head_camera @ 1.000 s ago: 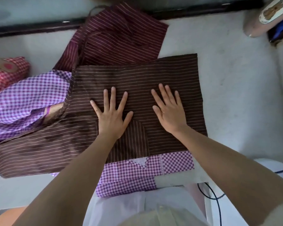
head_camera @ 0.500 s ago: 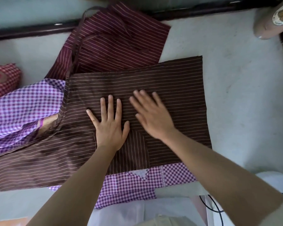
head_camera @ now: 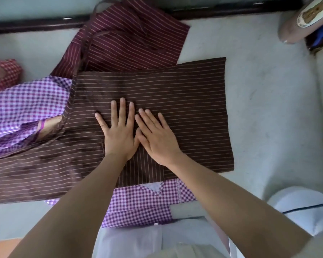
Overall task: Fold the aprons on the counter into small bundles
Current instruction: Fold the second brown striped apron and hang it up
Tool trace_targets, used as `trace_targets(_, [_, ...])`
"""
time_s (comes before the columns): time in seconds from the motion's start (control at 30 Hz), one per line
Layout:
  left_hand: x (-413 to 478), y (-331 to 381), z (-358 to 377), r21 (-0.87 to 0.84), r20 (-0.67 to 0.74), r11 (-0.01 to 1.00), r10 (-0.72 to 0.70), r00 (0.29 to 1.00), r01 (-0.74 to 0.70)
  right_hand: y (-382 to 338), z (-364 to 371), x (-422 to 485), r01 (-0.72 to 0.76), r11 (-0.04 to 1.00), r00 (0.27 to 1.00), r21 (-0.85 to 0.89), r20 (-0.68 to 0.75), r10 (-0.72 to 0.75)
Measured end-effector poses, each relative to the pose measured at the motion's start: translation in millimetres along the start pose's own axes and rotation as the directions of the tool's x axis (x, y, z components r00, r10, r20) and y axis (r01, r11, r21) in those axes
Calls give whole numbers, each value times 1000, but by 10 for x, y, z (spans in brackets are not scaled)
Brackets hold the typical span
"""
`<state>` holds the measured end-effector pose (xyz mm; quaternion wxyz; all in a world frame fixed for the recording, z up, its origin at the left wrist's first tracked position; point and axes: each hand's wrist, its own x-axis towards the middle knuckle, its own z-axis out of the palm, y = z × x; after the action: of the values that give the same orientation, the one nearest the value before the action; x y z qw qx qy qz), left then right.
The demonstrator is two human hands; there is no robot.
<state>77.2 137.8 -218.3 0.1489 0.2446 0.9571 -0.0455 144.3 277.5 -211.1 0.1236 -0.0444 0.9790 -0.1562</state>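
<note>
A dark brown striped apron (head_camera: 185, 101) lies spread flat across the middle of the pale counter (head_camera: 268, 108). My left hand (head_camera: 119, 133) presses flat on its centre with straight fingers. My right hand (head_camera: 157, 136) lies flat right beside it, thumbs touching. A maroon striped apron (head_camera: 127, 40) sits behind, partly under the brown one. A purple checked apron (head_camera: 26, 101) lies at the left and shows again under the brown apron's near edge (head_camera: 144, 203).
A red checked bundle (head_camera: 2, 73) sits at the far left. A pinkish object with a printed label (head_camera: 302, 21) stands at the back right corner. A dark ledge (head_camera: 35, 25) runs along the counter's back. A white rounded object with a cable (head_camera: 302, 207) is at the near right.
My right hand has slid left across the brown apron until it lies against my left hand. The left hand has stayed in place.
</note>
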Motion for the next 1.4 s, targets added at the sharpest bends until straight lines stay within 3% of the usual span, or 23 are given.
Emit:
trace_targets(0.07, [-11, -17, 31, -12, -21, 1000, -6, 1000, 6, 200, 94, -146, -48, 998, 999, -47, -2, 48])
trace_targets(0.23, [0, -8, 36, -26, -22, 1000, -2, 1000, 1, 907, -20, -405, -359, 926, 933, -114, -79, 352])
trace_targets(0.4, [-72, -56, -59, -157, -45, 988, -9, 999, 2, 712, -89, -281, -502, 863, 862, -55, -118, 494])
trace_targets(0.47, [-239, -111, -160, -188, -126, 981, -69, 990, 44, 328, -111, -150, -427, 904, 894, -1, -153, 422])
trace_targets(0.57, [-666, -377, -189, -252, -272, 962, -177, 946, 108, -577, -63, 89, -165, 980, 970, 111, -160, 182])
trace_targets(0.67, [-1078, -835, 16, -221, -227, 944, -294, 929, 245, -1385, 150, 236, 15, 988, 993, 154, -120, 3])
trace_targets(0.83, [-1535, -1721, 474, -119, -85, 933, -352, 932, 341, -1550, 560, 288, -32, 998, 999, -53, -46, 29])
trace_targets(1.1, [-1844, -2612, 633, -195, -54, 869, -473, 880, 455, -1615, 618, 382, -66, 980, 997, -187, -57, 56])
trace_targets(1.17, [-1910, -2699, 546, -322, -105, 809, -547, 830, 492, -1647, 603, 392, -99, 978, 994, -185, -55, 90])
trace_targets(1.27, [-1919, -2778, 414, -556, -51, 605, -710, 703, 570, -1838, 552, 419, -195, 973, 978, -127, -100, 183])
trace_targets(1.4, [-1836, -2962, 285, -778, 95, 370, -729, 677, 507, -2287, 600, 411, -24, 997, 991, -67, -136, 15])
